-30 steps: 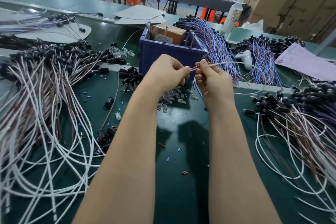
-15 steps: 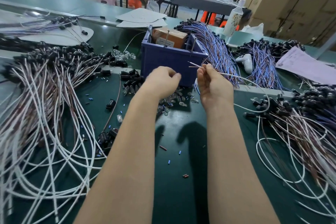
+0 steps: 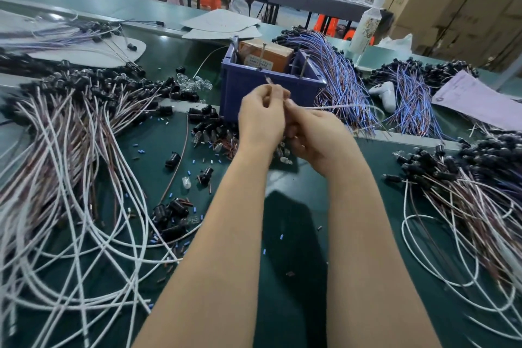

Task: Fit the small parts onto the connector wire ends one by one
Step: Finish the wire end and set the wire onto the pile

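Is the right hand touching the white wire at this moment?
Touching. In the head view, the white wire comes in from the right and runs straight into the pinch of the right hand, with no gap between them.

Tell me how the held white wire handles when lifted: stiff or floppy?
Probably semi-flexible: the white wire runs nearly straight from the right hand, then arcs down. Likely light: a fingertip pinch carries it. Its tail may snag on the blue wire bundle beside it.
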The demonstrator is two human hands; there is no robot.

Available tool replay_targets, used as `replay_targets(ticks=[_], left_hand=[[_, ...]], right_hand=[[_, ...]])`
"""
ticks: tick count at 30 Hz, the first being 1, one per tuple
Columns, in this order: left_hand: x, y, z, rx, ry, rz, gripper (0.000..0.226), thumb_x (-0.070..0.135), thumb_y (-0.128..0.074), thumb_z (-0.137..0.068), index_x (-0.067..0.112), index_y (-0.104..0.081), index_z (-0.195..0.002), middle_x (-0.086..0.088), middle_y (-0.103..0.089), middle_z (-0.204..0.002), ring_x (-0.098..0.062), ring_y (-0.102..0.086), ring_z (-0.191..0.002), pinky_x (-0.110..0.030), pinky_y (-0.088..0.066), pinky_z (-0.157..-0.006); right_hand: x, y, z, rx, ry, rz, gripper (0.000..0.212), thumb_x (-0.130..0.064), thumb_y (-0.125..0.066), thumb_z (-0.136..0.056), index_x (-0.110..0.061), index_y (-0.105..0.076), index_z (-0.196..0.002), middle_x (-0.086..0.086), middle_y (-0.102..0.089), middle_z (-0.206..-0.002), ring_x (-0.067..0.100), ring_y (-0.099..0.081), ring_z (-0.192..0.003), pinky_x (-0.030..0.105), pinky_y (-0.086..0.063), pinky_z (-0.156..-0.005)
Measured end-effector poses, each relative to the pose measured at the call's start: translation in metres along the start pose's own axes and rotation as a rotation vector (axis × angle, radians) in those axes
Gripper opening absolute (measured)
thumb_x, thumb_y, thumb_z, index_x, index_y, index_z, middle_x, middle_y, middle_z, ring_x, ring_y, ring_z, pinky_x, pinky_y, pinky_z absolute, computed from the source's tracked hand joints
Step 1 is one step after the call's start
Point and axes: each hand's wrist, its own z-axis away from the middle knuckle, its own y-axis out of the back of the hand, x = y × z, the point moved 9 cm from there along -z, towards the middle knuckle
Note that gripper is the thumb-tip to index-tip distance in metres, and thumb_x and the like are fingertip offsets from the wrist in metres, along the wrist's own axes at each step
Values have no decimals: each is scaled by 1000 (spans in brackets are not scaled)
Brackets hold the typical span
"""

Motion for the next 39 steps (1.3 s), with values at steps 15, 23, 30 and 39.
replay_targets(ticks=[15,23,30,39], left_hand=[[13,29,-5,83,-5,140,21,15,-53,-97,14,-61,-77,3,-59,-68,2,-52,-53,-15,-51,-62],[0,3,0,-158,68,-116,12,11,-55,-94,14,-66,-89,-1,-66,-78,-10,-63,-75,-24,-50,-74],[3,28,-8,67,99,-89,17,12,-45,-94,17,-53,-80,6,-66,-67,0,-49,-41,-21,-38,-51],[25,55,-12,168,-47,-302,19,16,-47,-97,19,-54,-80,10,-61,-62,10,-47,-39,-7,-37,-46]], right_hand=[[-33,-10,3,91,425,812,26,-25,-47,-99,-13,-70,-95,-5,-63,-69,2,-51,-60,9,-34,-53],[-35,-1,5,256,413,613,31,-18,-48,-98,4,-68,-90,18,-68,-86,34,-61,-86,44,-47,-79],[-36,15,4,286,328,388,19,-14,-48,-98,-14,-60,-83,6,-66,-88,25,-67,-88,43,-59,-71],[-59,65,15,546,293,777,22,-22,-49,-94,-14,-69,-93,10,-71,-95,28,-64,-97,37,-49,-89]])
